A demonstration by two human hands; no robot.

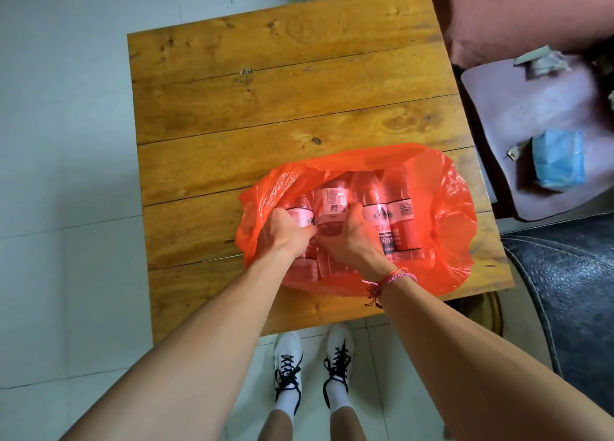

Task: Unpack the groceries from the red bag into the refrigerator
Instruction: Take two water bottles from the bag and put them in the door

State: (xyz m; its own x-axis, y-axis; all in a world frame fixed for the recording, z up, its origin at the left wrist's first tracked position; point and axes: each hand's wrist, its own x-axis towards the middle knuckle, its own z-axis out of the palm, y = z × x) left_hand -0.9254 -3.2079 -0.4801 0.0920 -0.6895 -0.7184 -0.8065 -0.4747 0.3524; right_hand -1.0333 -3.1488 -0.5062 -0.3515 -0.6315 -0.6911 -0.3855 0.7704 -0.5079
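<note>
A red plastic bag (445, 221) lies open on the near right part of a wooden table (265, 101). Inside it lie several water bottles with red-and-white labels (398, 217). Both my hands reach into the bag's mouth. My left hand (282, 231) curls its fingers round the leftmost bottle (303, 215). Beside it, my right hand (352, 237) grips the adjacent bottle (330, 201), the one whose barcode label faces up. The lower parts of these bottles are hidden under my hands. No refrigerator is in view.
A purple chair (531, 108) stands to the right of the table with a blue packet (558, 161) and scraps of paper on its seat. A dark patterned cushion (564, 291) lies at the lower right. Pale floor tiles (66, 174) lie to the left. My feet stand at the table's near edge.
</note>
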